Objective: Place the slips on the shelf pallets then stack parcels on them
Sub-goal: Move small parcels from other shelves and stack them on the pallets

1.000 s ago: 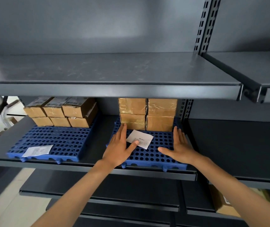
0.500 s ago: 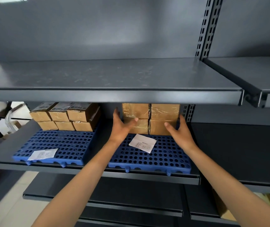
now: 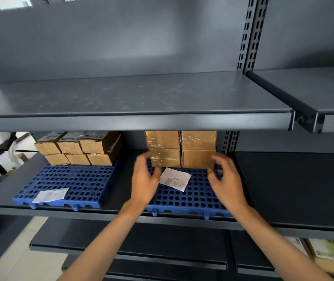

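Pallets first, from your left: a blue perforated plastic pallet (image 3: pixel 77 183) lies on the dark grey metal shelf (image 3: pixel 283 189). It carries a white printed slip (image 3: pixel 50 194) at its front left corner and six small cardboard boxes (image 3: pixel 81 149) stacked two high along its back. Your left hand (image 3: pixel 144 179) hovers at the left edge of the second blue pallet (image 3: pixel 192 197), fingers loosely curled and apart, gripping nothing. Blur hides whether they touch anything. Between your hands a second white slip (image 3: pixel 175 179) lies flat on that pallet, just before four tape-wrapped brown parcels (image 3: pixel 182 149) stacked two high. Your right hand (image 3: pixel 227 183) hangs at the right, fingers likewise apart, holding nothing.
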### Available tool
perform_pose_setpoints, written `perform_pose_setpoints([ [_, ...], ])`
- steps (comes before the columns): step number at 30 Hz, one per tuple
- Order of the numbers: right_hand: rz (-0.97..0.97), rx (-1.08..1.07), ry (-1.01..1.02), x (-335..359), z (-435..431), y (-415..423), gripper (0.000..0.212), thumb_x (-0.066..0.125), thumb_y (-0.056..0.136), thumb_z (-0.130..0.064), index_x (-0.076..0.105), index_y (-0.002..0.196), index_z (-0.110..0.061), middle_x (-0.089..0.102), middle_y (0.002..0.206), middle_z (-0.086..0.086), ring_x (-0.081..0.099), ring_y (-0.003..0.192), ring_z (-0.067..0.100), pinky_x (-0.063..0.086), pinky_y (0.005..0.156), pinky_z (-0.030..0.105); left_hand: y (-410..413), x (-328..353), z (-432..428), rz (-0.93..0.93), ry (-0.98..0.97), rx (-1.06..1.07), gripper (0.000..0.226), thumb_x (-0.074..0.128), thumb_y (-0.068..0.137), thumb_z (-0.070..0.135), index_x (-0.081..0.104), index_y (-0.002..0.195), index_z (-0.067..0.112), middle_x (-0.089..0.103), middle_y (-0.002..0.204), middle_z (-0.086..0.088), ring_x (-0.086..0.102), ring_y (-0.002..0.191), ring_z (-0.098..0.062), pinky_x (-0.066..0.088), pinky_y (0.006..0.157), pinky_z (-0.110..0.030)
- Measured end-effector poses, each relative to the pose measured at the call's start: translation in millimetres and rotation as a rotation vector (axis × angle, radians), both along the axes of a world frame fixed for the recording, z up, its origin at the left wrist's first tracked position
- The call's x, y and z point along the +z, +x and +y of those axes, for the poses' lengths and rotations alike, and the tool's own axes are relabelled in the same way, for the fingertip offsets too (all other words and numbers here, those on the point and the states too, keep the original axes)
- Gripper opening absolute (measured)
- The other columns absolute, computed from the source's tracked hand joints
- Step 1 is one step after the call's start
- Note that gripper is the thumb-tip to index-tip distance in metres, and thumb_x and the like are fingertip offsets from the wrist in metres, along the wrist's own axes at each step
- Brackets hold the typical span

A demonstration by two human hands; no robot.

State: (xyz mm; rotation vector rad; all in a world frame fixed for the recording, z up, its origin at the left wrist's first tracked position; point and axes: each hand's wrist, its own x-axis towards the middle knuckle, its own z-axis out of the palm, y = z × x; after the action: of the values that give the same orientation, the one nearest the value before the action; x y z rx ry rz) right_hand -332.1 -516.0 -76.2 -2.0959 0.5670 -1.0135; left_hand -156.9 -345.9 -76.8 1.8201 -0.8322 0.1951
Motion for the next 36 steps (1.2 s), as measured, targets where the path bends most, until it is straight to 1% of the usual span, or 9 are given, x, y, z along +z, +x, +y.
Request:
perform_pose_setpoints([
  [4,0.27,0.289,-0.214,-1.7,27.2,4.0,0.034,0.056,0.095,-0.024,0.057,0.129,-0.025,0.048,0.141,-0.009,0.04,0.132,0.007,0.035,0.109,0.028,-19.1,-5.4,3.2,-0.156,0.419,-0.327,0.041,0.062,0.094,0.029,0.055,0.132,0.016,0.059,0.13,0.0,0.057,0.118,-0.018,0.047,0.097,-0.035],
  [8,0.44,0.417,-0.375,-7.2,35.3,2.9,0.042,0.049,0.099,-0.03,0.048,0.141,-0.025,0.043,0.149,-0.007,0.031,0.14,0.009,0.024,0.117,0.035,-41.9,-13.6,8.1,-0.358,0.642,-0.326,0.035,0.052,0.097,0.039,0.057,0.129,0.024,0.059,0.132,0.007,0.05,0.123,-0.017,0.04,0.099,-0.035],
  [13,0.532,0.362,-0.517,-20.9,32.2,-17.2,0.038,0.04,0.101,-0.032,0.052,0.137,-0.025,0.05,0.143,-0.009,0.033,0.14,0.007,0.0,0.121,0.032,-65.6,-28.8,20.3,-0.403,0.597,-0.35,0.036,0.051,0.096,0.04,0.059,0.129,0.03,0.056,0.128,0.011,0.046,0.119,-0.016,0.039,0.093,-0.034],
  [17,0.515,0.363,-0.565,-23.6,31.2,-24.6,0.034,0.047,0.099,-0.027,0.058,0.131,-0.022,0.055,0.139,-0.005,0.044,0.133,0.009,0.008,0.122,0.04,-65.4,-35.0,21.5,-0.379,0.584,-0.308,0.036,0.049,0.097,0.044,0.061,0.129,0.031,0.053,0.14,0.006,0.042,0.132,-0.017,0.033,0.101,-0.033],
  [22,0.512,0.341,-0.587,-21.2,31.5,-23.1,0.026,0.05,0.097,-0.025,0.065,0.118,-0.021,0.06,0.131,-0.006,0.05,0.126,0.006,0.015,0.119,0.033,-63.6,-37.1,24.7,-0.391,0.604,-0.333,0.044,0.04,0.097,0.052,0.058,0.133,0.034,0.049,0.146,0.005,0.037,0.138,-0.015,0.029,0.111,-0.039],
  [26,0.417,0.28,-0.564,-22.7,43.7,-16.4,0.019,0.061,0.093,-0.019,0.069,0.11,-0.02,0.059,0.135,0.0,0.046,0.133,0.014,0.024,0.117,0.041,-54.1,-35.7,34.7,-0.305,0.497,-0.353,0.044,0.045,0.098,0.047,0.057,0.136,0.028,0.044,0.151,0.005,0.025,0.146,-0.011,0.011,0.121,-0.035],
  [28,0.325,0.3,-0.449,-18.0,62.3,-5.2,0.019,0.058,0.095,-0.02,0.068,0.111,-0.021,0.057,0.137,-0.003,0.041,0.136,0.011,0.022,0.118,0.043,-43.1,-29.9,46.3,-0.266,0.411,-0.312,0.041,0.05,0.098,0.042,0.06,0.133,0.023,0.049,0.146,0.005,0.031,0.143,-0.009,0.014,0.121,-0.034],
  [31,0.288,0.37,-0.401,-13.1,98.8,17.7,0.035,0.045,0.099,-0.03,0.058,0.13,-0.022,0.053,0.14,-0.009,0.034,0.139,0.004,0.014,0.121,0.038,-22.5,-15.5,67.6,-0.251,0.317,-0.176,0.038,0.053,0.097,0.039,0.064,0.127,0.017,0.058,0.136,0.003,0.045,0.135,-0.013,0.028,0.117,-0.041],
  [36,0.284,0.54,-0.356,-3.5,163.8,85.6,0.037,0.045,0.099,-0.031,0.055,0.134,-0.023,0.047,0.146,-0.008,0.026,0.142,0.004,0.003,0.121,0.034,41.1,-0.5,142.9,-0.239,0.342,0.238,0.039,0.056,0.097,0.034,0.061,0.129,0.012,0.059,0.131,-0.007,0.053,0.121,-0.025,0.045,0.098,-0.045],
])
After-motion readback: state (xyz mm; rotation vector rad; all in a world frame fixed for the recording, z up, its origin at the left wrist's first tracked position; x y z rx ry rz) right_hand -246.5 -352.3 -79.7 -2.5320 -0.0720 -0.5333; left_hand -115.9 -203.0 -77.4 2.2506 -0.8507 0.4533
